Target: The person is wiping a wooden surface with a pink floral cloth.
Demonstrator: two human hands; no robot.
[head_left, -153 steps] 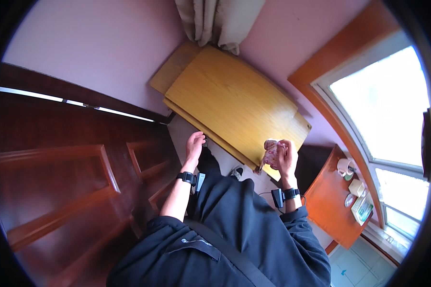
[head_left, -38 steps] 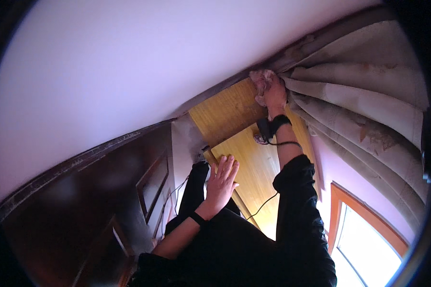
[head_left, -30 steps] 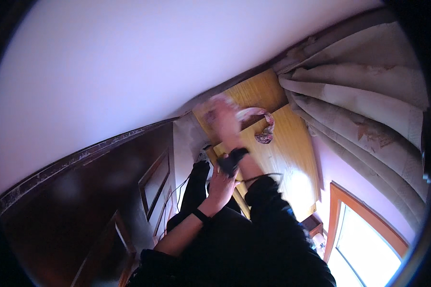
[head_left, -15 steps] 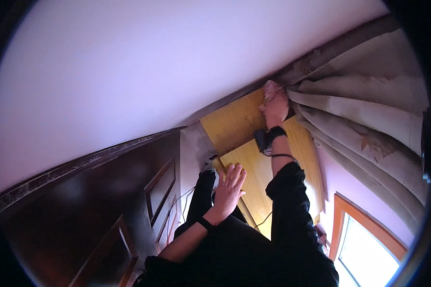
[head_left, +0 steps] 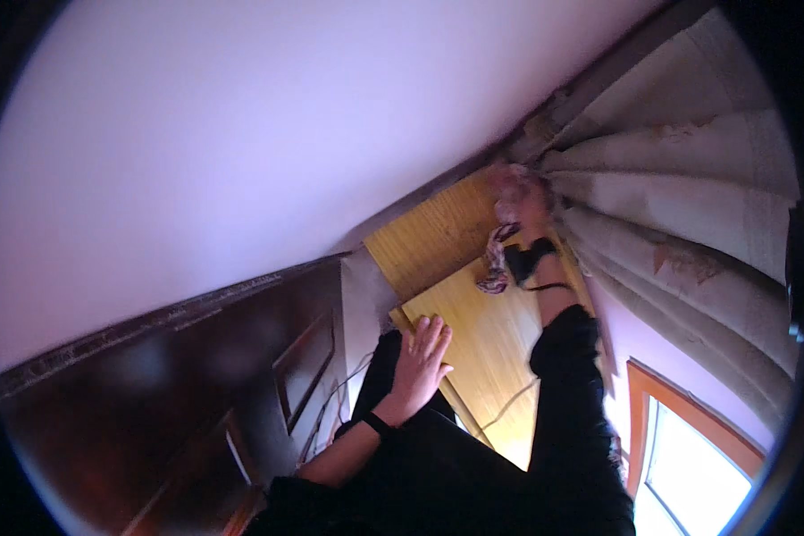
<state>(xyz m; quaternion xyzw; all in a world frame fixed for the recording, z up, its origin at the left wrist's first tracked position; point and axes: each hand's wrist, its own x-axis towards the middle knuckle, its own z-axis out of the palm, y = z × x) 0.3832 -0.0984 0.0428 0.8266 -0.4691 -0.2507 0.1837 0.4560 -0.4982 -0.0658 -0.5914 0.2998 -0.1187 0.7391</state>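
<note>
Lying bunched at the far corner of the yellow wood-grain worktop (head_left: 469, 314): one pink-and-white patterned fabric cloth (head_left: 497, 250), its twisted tail trailing back toward you. Your right hand (head_left: 533, 207), motion-blurred, is over it; finger closure cannot be told. Your left hand (head_left: 420, 368): fingers loosely spread, at the near edge. Beside the far corner: beige draped curtain (head_left: 665, 201).

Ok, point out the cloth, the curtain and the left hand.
Cloth (head_left: 496, 255): head view, on its loose tail.
Curtain (head_left: 670, 192): head view, on its middle folds.
Left hand (head_left: 418, 364): head view, on the back of the hand.
</note>
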